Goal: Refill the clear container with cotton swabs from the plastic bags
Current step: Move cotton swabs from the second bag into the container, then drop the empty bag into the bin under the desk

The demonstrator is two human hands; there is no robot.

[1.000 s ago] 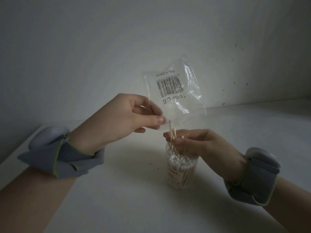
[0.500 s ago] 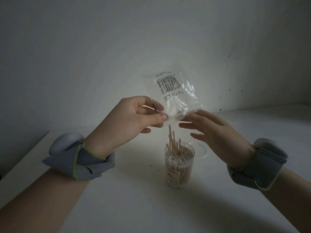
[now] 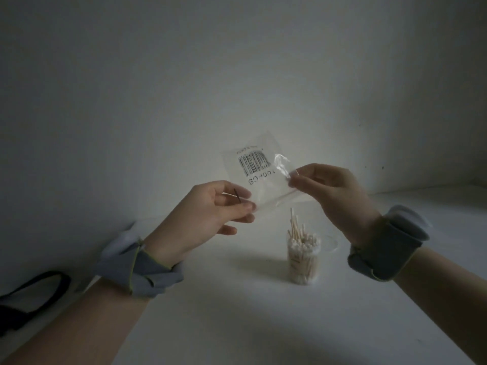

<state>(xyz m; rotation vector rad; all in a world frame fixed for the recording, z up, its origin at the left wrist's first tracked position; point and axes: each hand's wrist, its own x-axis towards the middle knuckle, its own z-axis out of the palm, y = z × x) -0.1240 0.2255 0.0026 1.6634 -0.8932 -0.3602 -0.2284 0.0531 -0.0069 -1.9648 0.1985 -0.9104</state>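
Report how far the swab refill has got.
Done: the container on the table is packed with swabs, a few sticking up above the rim. In hand: the left hand and right hand hold a bag above it; the bag looks empty. Left: push the tall swabs down and fit the lid, which seems to lie behind the container. No other bags are in view.

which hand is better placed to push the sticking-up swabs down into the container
Right, probably. The right hand only pinches the bag edge lightly and sits almost above the container, where the swabs stick up. The left hand is farther off and grips the bag's corner.
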